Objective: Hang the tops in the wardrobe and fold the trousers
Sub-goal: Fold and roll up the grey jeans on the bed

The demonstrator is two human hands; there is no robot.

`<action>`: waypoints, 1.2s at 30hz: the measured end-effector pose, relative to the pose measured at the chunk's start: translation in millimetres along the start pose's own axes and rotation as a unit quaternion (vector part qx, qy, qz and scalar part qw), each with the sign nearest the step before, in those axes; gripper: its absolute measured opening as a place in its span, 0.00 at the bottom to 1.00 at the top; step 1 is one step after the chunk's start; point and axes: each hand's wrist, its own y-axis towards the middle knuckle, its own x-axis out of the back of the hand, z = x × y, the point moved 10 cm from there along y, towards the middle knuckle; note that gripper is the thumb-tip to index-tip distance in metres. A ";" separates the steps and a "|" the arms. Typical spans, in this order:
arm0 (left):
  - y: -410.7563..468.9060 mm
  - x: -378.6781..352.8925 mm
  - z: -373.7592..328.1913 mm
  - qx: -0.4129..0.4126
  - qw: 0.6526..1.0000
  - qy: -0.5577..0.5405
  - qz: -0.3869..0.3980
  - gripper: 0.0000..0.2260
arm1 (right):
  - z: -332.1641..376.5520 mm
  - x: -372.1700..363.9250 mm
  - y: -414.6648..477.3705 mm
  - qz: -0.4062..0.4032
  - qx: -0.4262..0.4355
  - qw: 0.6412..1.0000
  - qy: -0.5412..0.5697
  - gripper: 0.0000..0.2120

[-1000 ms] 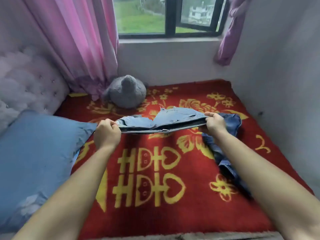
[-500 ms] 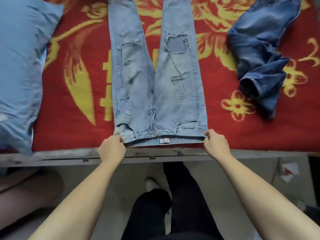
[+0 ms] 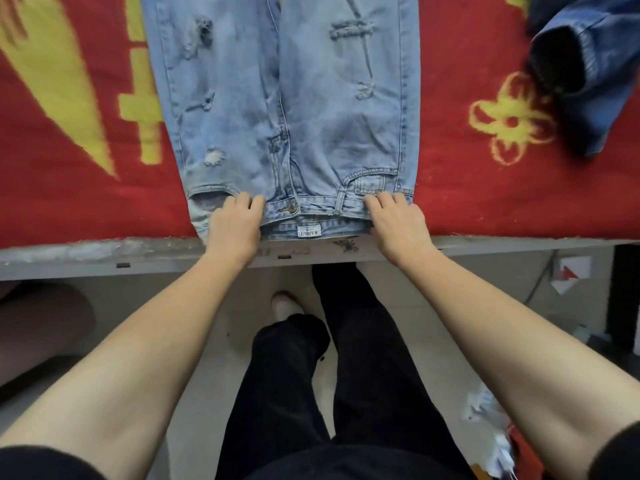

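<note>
At the bed's near edge: light blue jeans (image 3: 280, 109) lie flat on the red blanket (image 3: 79, 188), waistband toward the person, both legs running away and out of the top of the frame.
Waistband: it sits right at the blanket's hem, touching the grey bed frame (image 3: 104, 252) line, button (image 3: 292, 208) showing in the middle.
Left hand (image 3: 233, 225): palm down on the waistband's left part, fingers curled onto the denim; whether it pinches or just presses, cannot tell.
Right hand (image 3: 398, 221): palm down on the right corner by the small pocket, fingers bent over the band; grip or press, cannot tell.
Hands to each other: well apart, the button and label between them.
Rips: several frayed tears down both legs.
Label: a white tag (image 3: 309, 233) inside the waistband, upside down to the camera; the letters seem to read BAIRUI, not sure.
Open room left: a wide stretch of blanket with yellow pattern beside the jeans.
Open room right: bare blanket, then a yellow flower (image 3: 509, 123).
Far right: dark blue jeans (image 3: 595, 64) bunched up, one open cuff facing us, near the flower, well apart from the light pair.
Below the frame: pale floor (image 3: 214, 306), the person's black trousers (image 3: 346, 358) and one light shoe (image 3: 285, 303).
</note>
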 end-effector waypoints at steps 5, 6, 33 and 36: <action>10.5 5.1 0.7 -0.004 0.998 -0.034 -0.047 0.10 | -6.3 2.7 11.0 -0.027 0.025 0.999 0.028 0.18; 5.0 8.3 0.6 -0.002 0.997 -0.044 -0.059 0.09 | -7.7 4.9 7.0 -0.046 0.032 0.998 0.040 0.16; 103.1 13.2 -176.1 0.032 0.904 -0.413 0.107 0.08 | -170.1 29.0 124.5 -0.028 -0.269 0.841 0.468 0.24; 114.9 -3.4 -200.7 0.065 0.929 -0.328 0.158 0.20 | -177.3 24.8 137.4 -0.025 -0.259 0.837 0.480 0.12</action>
